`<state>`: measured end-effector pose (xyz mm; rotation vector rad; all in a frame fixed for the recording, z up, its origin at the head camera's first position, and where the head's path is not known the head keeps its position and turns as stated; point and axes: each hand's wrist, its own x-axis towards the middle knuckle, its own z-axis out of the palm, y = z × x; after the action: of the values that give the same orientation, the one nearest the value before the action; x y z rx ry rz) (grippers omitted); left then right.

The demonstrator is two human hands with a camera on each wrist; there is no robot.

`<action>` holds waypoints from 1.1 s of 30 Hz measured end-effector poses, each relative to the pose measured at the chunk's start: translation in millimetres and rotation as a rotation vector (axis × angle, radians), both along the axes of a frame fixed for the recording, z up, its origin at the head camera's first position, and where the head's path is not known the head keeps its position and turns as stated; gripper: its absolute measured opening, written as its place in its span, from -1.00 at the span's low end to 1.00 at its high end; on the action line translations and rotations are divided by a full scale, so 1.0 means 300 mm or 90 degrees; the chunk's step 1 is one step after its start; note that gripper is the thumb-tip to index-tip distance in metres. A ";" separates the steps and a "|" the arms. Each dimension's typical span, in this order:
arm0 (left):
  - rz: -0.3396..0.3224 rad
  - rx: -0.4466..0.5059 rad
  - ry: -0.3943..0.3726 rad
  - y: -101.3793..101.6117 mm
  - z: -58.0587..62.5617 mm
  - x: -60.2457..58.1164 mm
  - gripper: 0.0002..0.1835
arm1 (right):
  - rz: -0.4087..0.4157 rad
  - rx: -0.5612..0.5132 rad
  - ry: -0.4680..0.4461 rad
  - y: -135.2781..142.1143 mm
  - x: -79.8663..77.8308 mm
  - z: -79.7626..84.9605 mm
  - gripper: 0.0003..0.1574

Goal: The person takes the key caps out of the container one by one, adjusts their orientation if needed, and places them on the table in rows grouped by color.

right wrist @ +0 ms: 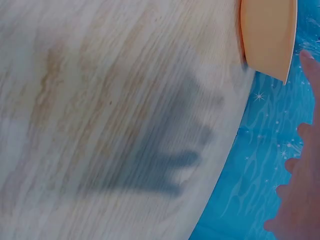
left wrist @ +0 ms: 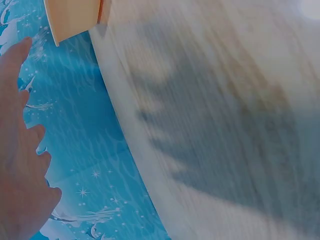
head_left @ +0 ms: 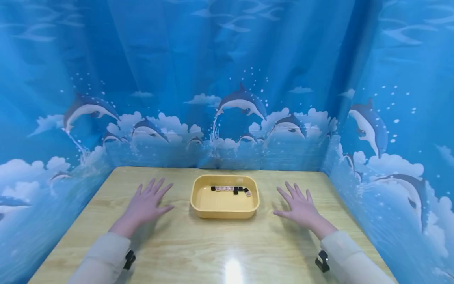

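A yellow rectangular tray (head_left: 223, 215) with rounded corners stands on the table in the head view. Inside it, near the far wall, lies a row of small black and whitish cubes (head_left: 224, 188); the whitish ones carry marks too small to read. One whitish cube (head_left: 248, 194) sits at an angle at the right end. To the left of the tray is my left hand (head_left: 147, 203), fingers straight and spread, holding nothing. My right hand (head_left: 301, 205) is spread likewise on the tray's right. Both hands cast shadows on the table and are apart from the tray.
The light wood-grain table (head_left: 198, 248) shows a bright reflection near its front. Blue curtains (head_left: 170, 79) printed with dolphins and clouds enclose the back and both sides. A dark band (head_left: 322, 261) shows under the right sleeve, another (head_left: 129, 259) under the left.
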<state>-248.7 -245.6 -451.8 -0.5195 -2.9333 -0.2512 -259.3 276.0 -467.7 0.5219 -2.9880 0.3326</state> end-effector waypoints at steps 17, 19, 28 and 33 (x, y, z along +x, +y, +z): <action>-0.019 0.065 -0.040 0.101 0.011 -0.096 -0.12 | 0.036 0.001 -0.033 -0.103 -0.050 0.112 0.16; -0.020 0.089 -0.048 0.123 0.007 -0.105 -0.13 | 0.045 0.001 -0.028 -0.122 -0.062 0.121 0.13; 0.012 0.270 -0.079 0.216 -0.036 -0.125 -0.18 | 0.078 -0.065 -0.063 -0.227 -0.129 0.150 0.21; 0.050 0.428 -0.118 0.270 -0.089 -0.115 -0.27 | 0.098 -0.170 -0.128 -0.275 -0.159 0.141 0.09</action>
<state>-283.2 -164.7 -478.5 -0.2819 -2.7678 -1.2658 -307.1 193.4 -425.5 0.7293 -3.0240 0.8291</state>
